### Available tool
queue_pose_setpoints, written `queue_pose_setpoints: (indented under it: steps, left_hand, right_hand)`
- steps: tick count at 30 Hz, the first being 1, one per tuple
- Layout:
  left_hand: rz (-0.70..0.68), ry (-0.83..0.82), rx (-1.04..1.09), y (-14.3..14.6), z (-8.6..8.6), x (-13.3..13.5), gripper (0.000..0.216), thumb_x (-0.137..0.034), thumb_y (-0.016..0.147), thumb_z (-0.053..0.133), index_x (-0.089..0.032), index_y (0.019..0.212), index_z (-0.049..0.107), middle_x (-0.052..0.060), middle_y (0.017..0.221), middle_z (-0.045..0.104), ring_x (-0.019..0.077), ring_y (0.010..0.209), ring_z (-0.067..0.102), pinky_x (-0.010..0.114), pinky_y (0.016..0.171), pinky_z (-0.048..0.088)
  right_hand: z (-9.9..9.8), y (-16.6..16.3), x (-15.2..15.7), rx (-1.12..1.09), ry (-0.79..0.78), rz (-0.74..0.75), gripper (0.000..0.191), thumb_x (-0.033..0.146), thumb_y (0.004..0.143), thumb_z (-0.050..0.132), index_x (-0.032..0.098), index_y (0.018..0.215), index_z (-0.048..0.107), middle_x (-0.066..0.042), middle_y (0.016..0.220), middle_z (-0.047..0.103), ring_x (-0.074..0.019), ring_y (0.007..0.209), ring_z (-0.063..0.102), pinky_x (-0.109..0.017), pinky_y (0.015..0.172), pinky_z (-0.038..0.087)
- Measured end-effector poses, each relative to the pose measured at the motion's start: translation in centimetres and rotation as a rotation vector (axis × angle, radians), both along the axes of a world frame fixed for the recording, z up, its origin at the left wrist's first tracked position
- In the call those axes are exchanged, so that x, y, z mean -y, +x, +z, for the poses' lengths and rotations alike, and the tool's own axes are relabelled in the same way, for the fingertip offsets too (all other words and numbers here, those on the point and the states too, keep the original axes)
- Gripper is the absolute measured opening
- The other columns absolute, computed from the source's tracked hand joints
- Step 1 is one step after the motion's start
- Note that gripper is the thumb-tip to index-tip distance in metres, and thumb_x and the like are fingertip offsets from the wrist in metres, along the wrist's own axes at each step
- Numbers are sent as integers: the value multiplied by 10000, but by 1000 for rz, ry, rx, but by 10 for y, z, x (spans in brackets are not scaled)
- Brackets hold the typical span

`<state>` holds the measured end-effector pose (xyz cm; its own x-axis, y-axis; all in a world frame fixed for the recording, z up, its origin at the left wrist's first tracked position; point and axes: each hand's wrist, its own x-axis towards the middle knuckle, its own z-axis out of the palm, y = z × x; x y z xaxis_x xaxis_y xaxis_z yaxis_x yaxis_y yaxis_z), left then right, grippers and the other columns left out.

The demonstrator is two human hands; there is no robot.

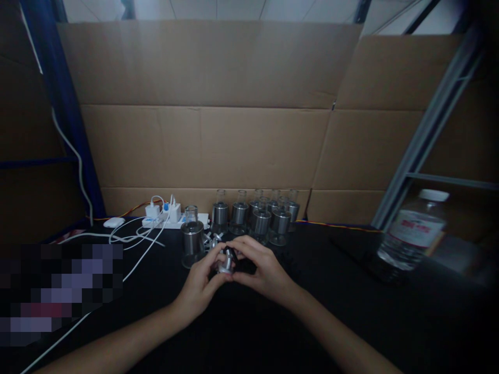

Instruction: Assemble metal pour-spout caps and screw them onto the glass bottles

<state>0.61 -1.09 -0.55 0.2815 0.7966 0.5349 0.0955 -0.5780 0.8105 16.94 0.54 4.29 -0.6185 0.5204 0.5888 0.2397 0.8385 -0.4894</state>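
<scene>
Small silver part point(226, 266) with a black piece at its upper end, held up between two bare hands near the middle of the view, above a black tabletop point(241, 343). Left hand point(199, 280) is curled around its left side, thumb and fingers gripping it; right hand point(265, 265) closes on it from the right, fingers bent over the top and thumb below, so both pinch the same part and hide some of it. Just behind the fingers lie small metal pieces point(213, 240), too blurred to make out. Beside them, to the left, stands an upright glass container with a metal band point(193, 240); a cluster of similar containers point(260, 223) stands behind the hands, before a cardboard wall point(206, 148). Further left, a white power strip point(201, 221) holds plugs and tangled white cables point(136, 236). Well to the right is a clear water bottle point(413, 231) with a white cap.
</scene>
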Motion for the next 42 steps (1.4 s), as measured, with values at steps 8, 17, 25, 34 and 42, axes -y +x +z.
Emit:
queue_pose_setpoints:
  steps: [8,17,25,34,42]
  left_hand:
    - [89,22,21,-1,0,-3,458,-210,768,500,-177,1195,340,54,953,577,178,893,544,324,833,401]
    - [199,158,-68,-3,-2,-1,476,-223,723,565,-187,1171,409,92,1173,493,231,1097,434,354,902,367]
    - [218,199,-76,-6,-4,1,498,-227,703,589,-204,1170,418,93,1173,501,235,1081,459,369,906,367]
    - [249,296,-158,-7,-4,0,523,-253,715,579,-214,1195,377,102,1166,500,237,1058,479,380,896,379]
    - [253,304,-164,-7,-1,-1,510,-240,723,571,-216,1193,374,93,1176,485,221,1054,474,359,892,382]
  right_hand:
    - [-5,-4,0,-153,-360,150,528,192,697,581,234,1187,387,-70,1123,438,-161,1011,462,-299,798,447]
    - [-12,-9,-2,-516,-904,315,358,252,741,552,181,1088,498,-88,1058,562,-174,970,534,-384,900,351]
    - [-9,-8,-1,-474,-925,378,428,230,702,604,180,1111,492,-87,1046,577,-164,999,518,-370,927,321]
    - [-10,-10,0,-461,-899,354,446,248,700,606,191,1126,485,-83,1063,573,-167,1007,514,-381,926,325]
    - [-11,-10,-4,-469,-857,339,398,212,713,590,210,1102,506,-70,1073,568,-157,1001,517,-379,931,324]
